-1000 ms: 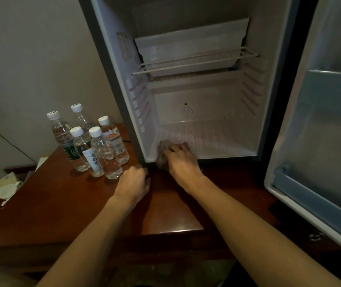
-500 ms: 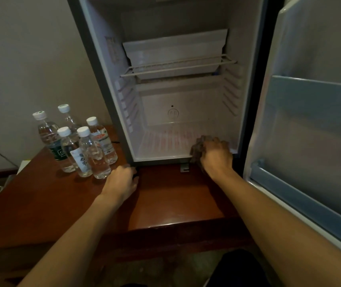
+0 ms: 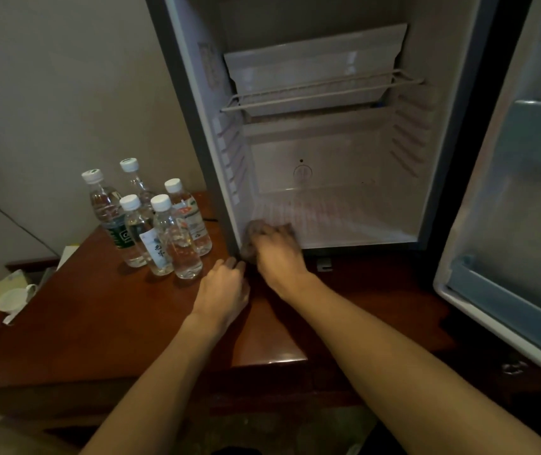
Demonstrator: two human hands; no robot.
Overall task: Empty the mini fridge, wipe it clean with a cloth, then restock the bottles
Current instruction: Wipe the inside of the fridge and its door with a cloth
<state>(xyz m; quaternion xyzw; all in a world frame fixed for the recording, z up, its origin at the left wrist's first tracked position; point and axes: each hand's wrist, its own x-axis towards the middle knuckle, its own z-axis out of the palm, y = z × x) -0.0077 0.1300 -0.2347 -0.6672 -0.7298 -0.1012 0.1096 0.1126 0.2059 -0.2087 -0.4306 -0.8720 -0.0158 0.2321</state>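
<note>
Right hand [image 3: 277,254] grips crumpled brownish cloth [image 3: 253,232] at white fridge floor's [image 3: 344,221] front-left corner; left hand [image 3: 223,290] relaxed on the reddish-brown wooden counter [image 3: 98,316]; five upright clear plastic bottles' [image 3: 154,224] labels unreadable.

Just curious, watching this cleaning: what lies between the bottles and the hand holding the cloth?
In the head view, the fridge's grey left edge stands between the bottles and the right hand on the cloth; lower down, bare table.

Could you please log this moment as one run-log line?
phase: wiping | right hand: presses cloth at fridge floor front-left | left hand: on table | bottles: outside
</note>
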